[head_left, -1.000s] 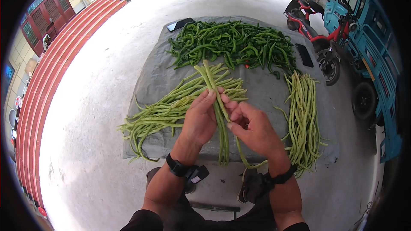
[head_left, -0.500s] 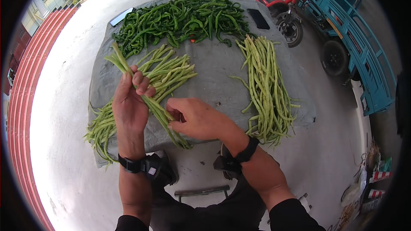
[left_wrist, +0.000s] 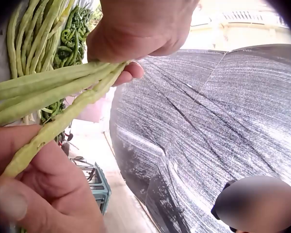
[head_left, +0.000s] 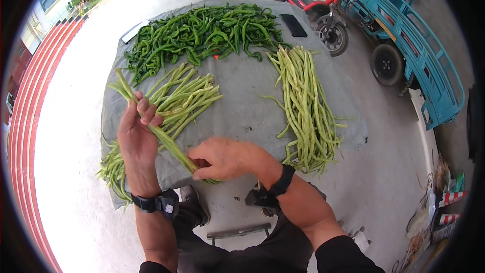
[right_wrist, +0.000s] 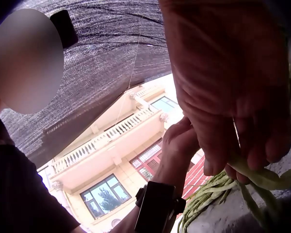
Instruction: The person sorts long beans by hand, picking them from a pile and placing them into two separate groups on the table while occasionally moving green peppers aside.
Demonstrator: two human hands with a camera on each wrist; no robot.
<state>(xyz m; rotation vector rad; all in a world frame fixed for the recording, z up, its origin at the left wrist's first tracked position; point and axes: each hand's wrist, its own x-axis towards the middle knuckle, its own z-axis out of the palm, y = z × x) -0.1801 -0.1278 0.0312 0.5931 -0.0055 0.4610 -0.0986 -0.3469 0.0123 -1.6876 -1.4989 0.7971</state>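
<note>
Gripping one bean bundle, both hands slant it tips-up toward far left.

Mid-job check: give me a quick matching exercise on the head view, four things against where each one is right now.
Things:
1. bundle of long beans
2. green peppers
3. black phone
4. loose long beans

Places:
A. far end of the grey cloth, heaped
B. held in the left hand and right hand
C. cloth's right side, laid lengthwise
D. cloth's far right corner

Pairs: 1-B, 2-A, 3-D, 4-C
</note>
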